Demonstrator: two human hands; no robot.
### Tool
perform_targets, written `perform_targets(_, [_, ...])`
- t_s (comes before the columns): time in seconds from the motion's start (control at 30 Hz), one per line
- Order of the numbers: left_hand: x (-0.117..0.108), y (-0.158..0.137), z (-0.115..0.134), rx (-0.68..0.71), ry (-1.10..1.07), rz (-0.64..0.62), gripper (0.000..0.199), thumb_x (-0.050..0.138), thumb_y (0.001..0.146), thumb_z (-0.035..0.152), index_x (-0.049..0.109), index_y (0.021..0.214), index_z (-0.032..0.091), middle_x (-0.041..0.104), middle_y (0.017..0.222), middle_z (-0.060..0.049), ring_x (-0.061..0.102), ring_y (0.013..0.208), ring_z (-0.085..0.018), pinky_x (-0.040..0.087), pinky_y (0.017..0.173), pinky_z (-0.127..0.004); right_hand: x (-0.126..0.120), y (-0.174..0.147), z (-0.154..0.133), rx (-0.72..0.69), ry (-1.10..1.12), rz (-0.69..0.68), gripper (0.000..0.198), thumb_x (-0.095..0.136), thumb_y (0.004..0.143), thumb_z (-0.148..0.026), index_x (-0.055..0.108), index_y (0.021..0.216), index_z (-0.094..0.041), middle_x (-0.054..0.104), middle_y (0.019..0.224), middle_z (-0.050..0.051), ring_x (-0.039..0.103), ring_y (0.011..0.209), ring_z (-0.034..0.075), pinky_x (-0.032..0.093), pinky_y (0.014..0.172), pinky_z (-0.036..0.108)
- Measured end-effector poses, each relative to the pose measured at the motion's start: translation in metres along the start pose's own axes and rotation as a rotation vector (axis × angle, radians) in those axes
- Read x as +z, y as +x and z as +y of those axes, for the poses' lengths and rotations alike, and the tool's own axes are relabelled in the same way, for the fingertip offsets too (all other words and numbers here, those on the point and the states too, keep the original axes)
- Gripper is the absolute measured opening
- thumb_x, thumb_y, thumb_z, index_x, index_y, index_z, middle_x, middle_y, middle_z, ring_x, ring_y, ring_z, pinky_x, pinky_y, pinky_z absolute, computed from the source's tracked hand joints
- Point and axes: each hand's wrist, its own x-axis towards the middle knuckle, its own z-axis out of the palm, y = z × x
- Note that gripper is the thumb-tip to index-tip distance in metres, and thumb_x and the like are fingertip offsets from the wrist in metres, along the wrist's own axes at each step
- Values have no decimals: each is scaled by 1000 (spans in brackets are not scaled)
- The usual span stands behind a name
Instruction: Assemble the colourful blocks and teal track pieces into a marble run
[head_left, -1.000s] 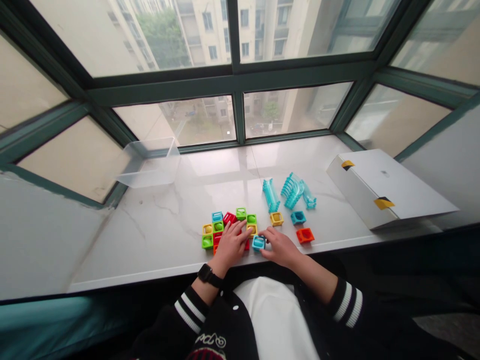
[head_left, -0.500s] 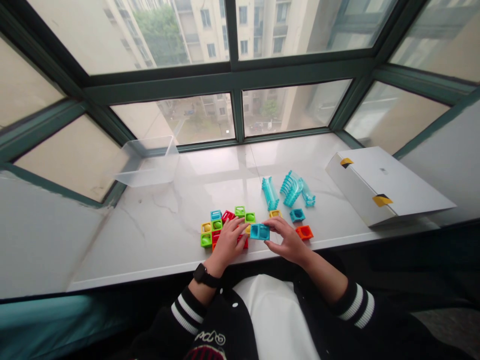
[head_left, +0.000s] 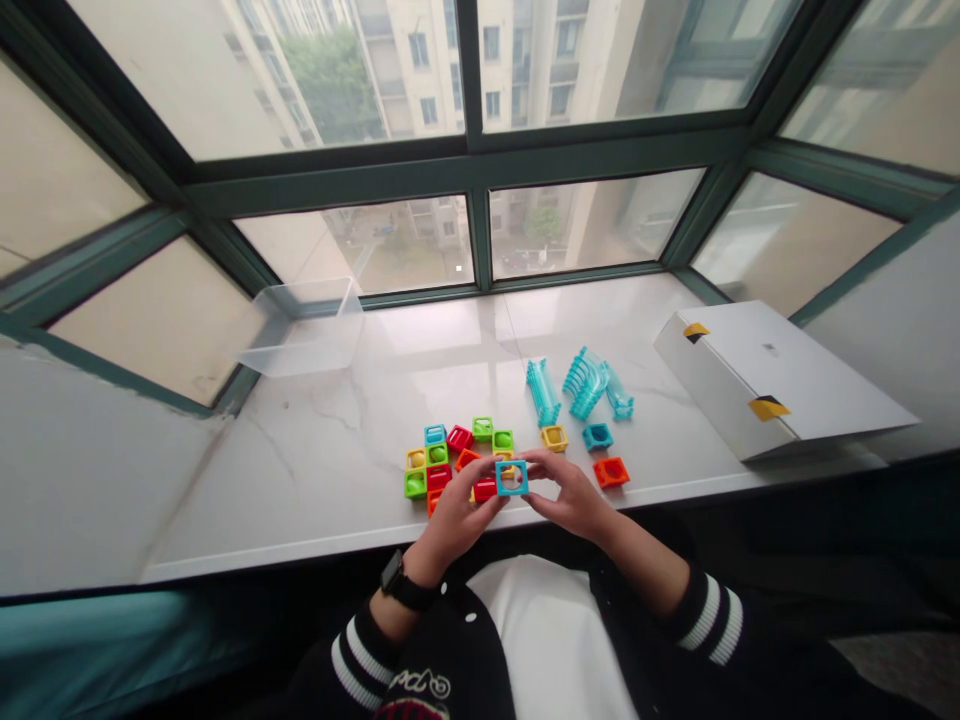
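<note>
Between my two hands, just above the sill's front edge, is a blue block (head_left: 511,465), one square face with a round opening turned towards me. My left hand (head_left: 459,508) has its thumb and fingers on the block's left side. On the other side, my right hand (head_left: 574,493) pinches it with thumb and fingertips. Under and behind my left hand lie several coloured cube blocks, among them a green block (head_left: 415,484), a red block (head_left: 460,439) and a light blue block (head_left: 435,435). Some of these are partly hidden by the hand.
Right of the pile lie a yellow block (head_left: 554,438), a blue cube (head_left: 598,436) and an orange block (head_left: 611,472). Behind them are a straight clear-blue track (head_left: 543,392) and curved track pieces (head_left: 586,383). A clear bin (head_left: 307,350) stands back left, a white box (head_left: 787,375) right.
The blue block, earlier showing two squares side by side in my right hand, has turned to show one square face. My left hand has moved from the pile onto it.
</note>
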Motion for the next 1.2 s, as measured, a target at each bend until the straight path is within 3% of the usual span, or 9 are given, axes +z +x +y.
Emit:
perform_targets(0.27, [6,-1,-4,-81,-92,6,46,71,95,28,58,139,28,73,128,-7,72,115,-24,59,103,-41,-4,3,-7,-77,-61,55,55,73,92,-24,56,145,-29,64,136,10,69,118,26,63,100,44])
perform_targets(0.63, [7,-3,-7,-108,-77,50,45,73,94,32,58,136,27,74,112,-5,73,103,-22,59,97,-40,0,4,-12,-73,-76,37,53,73,93,-26,57,144,-29,64,136,11,65,122,27,62,99,44])
perform_targets(0.87, [13,-6,-4,-51,-32,103,40,80,86,28,60,121,24,73,114,-4,72,103,-22,59,93,-37,9,4,-16,-42,-67,7,56,77,91,-29,58,143,-29,65,136,11,63,126,28,58,102,44])
perform_targets(1.2, [11,-6,-1,-40,-115,-3,47,76,92,38,57,133,26,72,126,-9,73,111,-25,61,101,-43,8,1,-7,33,-8,23,61,78,90,-29,57,146,-30,65,139,10,65,124,27,59,100,41])
